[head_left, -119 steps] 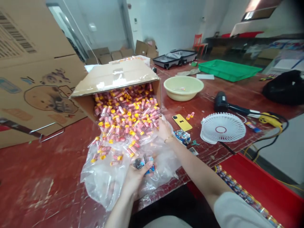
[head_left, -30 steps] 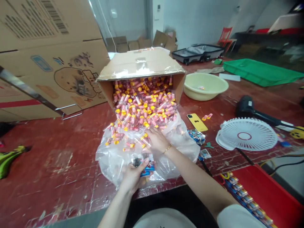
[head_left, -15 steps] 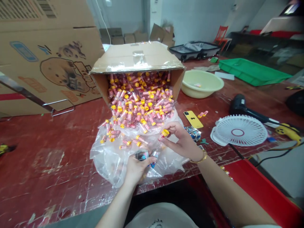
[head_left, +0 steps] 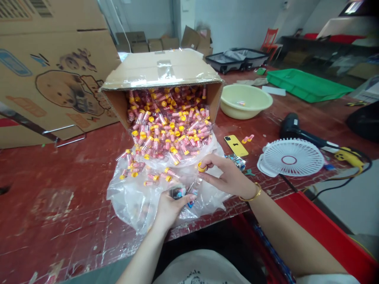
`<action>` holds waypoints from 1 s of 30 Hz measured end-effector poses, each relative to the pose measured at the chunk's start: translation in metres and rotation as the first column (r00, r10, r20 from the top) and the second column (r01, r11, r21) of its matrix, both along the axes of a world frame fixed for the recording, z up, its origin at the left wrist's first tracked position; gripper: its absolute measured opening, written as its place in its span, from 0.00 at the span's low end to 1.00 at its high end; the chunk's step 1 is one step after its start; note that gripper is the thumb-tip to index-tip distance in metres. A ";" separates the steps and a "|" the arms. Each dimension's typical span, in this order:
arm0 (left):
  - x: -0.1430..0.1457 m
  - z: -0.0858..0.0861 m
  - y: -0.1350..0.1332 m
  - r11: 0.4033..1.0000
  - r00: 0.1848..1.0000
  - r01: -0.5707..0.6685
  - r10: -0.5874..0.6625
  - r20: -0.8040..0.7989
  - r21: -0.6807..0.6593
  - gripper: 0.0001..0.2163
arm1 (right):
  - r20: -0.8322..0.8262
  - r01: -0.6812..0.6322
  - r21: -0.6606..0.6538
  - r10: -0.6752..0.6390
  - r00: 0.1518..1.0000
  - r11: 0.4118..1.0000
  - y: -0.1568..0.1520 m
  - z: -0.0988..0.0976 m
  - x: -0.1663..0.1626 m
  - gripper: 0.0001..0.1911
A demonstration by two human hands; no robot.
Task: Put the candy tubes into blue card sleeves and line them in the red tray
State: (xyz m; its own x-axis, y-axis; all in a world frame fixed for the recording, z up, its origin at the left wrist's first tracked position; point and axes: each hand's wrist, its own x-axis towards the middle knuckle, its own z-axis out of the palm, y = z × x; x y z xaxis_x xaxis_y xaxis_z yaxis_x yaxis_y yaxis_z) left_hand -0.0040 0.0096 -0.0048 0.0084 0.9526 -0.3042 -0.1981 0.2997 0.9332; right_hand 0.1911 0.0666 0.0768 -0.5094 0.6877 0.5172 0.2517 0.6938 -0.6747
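My left hand [head_left: 168, 209] is closed around a small stack of dark printed packets [head_left: 177, 192] and a clear tube [head_left: 194, 185], with its thumb pressed across them. Between thumb and index finger, my right hand [head_left: 223, 173] pinches a yellow cap [head_left: 201, 167] close to the tube's upper end. Whether cap and tube touch, I cannot tell. Behind my hands, many pink-filled clear tubes with yellow caps [head_left: 167, 134] spill from a cardboard box [head_left: 162, 71] lying on its side. Several loose tubes lie on the crumpled plastic sheet [head_left: 124, 201] under my hands.
A yellow phone [head_left: 236, 146], shiny packets [head_left: 236, 161] and a white fan [head_left: 288, 157] lie to the right. Behind them are a black hair dryer [head_left: 293, 126], a pale yellow basin [head_left: 246, 102] and a green tray [head_left: 308, 85]. A large printed carton [head_left: 56, 79] stands left.
My right hand has brought the yellow cap down and inward, nearer the tube in my left hand. My left hand keeps its grip. The whole view has shifted slightly.
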 end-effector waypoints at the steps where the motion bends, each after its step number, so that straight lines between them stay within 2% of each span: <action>1: 0.000 0.000 0.000 1.000 1.000 -0.005 0.005 -0.002 0.000 0.16 | 0.000 -0.007 -0.002 0.007 1.000 1.000 0.000 0.001 -0.001 0.03; 4: 0.000 0.001 -0.002 1.000 1.000 0.001 -0.001 -0.023 0.013 0.15 | 0.009 -0.039 -0.038 0.039 0.999 0.998 0.004 0.000 -0.006 0.03; 7: 0.002 0.004 -0.004 1.000 1.000 0.023 -0.023 -0.015 0.007 0.15 | -0.064 -0.064 -0.210 0.052 0.997 0.976 0.010 -0.014 -0.013 0.05; 10: 0.006 0.012 -0.005 0.991 0.989 0.066 -0.049 0.139 -0.116 0.18 | -0.246 -0.087 -0.483 -0.040 0.968 0.871 0.008 -0.037 -0.018 0.13; 12: 0.010 0.017 -0.005 0.974 0.964 0.095 -0.038 0.263 -0.206 0.21 | -0.328 -0.157 -0.599 -0.061 0.943 0.785 -0.001 -0.052 -0.020 0.15; 13: 0.013 0.020 -0.004 0.968 0.951 0.103 -0.028 0.308 -0.230 0.22 | -0.351 -0.197 -0.611 -0.039 0.936 0.767 -0.008 -0.057 -0.021 0.15; 15: 0.019 0.024 -0.001 0.966 0.931 0.085 0.010 0.365 -0.245 0.22 | -0.350 -0.222 -0.574 0.009 0.937 0.788 -0.025 -0.065 -0.022 0.22; 17: 0.026 0.027 0.003 0.960 0.921 0.067 0.045 0.388 -0.272 0.23 | -0.276 -0.130 -0.505 -0.017 0.961 0.854 -0.040 -0.070 -0.025 0.38; 19: 0.030 0.029 0.005 0.951 0.923 0.069 0.054 0.381 -0.302 0.24 | -0.182 0.029 -0.456 -0.125 0.975 0.890 -0.050 -0.074 -0.028 0.45; 22: 0.031 0.030 0.004 0.959 0.928 0.117 -0.013 0.373 -0.258 0.25 | -0.155 0.153 -0.409 -0.234 0.960 0.900 -0.052 -0.077 -0.029 0.36; 25: 0.028 0.026 0.001 0.959 0.941 0.173 -0.093 0.325 -0.226 0.22 | -0.186 0.170 -0.381 -0.255 0.949 0.909 -0.051 -0.078 -0.027 0.33; 30: 0.028 0.020 -0.002 0.969 0.946 0.165 -0.103 0.307 -0.183 0.20 | -0.214 0.163 -0.378 -0.257 0.942 0.912 -0.054 -0.078 -0.023 0.32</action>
State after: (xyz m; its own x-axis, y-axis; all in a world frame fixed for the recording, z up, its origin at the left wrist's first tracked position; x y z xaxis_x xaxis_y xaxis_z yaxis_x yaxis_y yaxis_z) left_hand 0.0242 0.0080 0.0153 0.2497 0.8545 -0.4554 -0.3980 0.5193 0.7562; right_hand 0.1680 0.0126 -0.0016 -0.2170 0.9239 0.3152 0.1534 0.3512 -0.9237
